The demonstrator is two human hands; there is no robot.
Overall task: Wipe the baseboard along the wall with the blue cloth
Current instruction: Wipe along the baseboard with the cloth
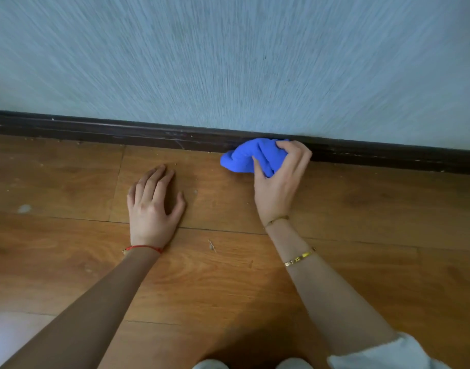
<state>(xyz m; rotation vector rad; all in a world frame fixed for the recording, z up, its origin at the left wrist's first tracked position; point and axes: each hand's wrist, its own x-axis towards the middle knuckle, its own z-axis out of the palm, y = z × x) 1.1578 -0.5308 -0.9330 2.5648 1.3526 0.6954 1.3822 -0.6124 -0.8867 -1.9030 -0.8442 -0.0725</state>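
A dark brown baseboard (122, 131) runs along the foot of the pale blue wall, from the left edge down to the right edge. My right hand (279, 182) grips a bunched blue cloth (244, 157) and presses it against the baseboard near the middle. My left hand (154, 201) lies flat on the wooden floor, fingers spread, a little left of the cloth and short of the baseboard. Dust specks show on the baseboard to the left of the cloth.
The textured blue wall (228, 62) fills the upper half. Wooden floor planks (68, 187) carry crumbs and a pale spot (24, 208) at the left. Something pale (289, 364) shows at the bottom edge.
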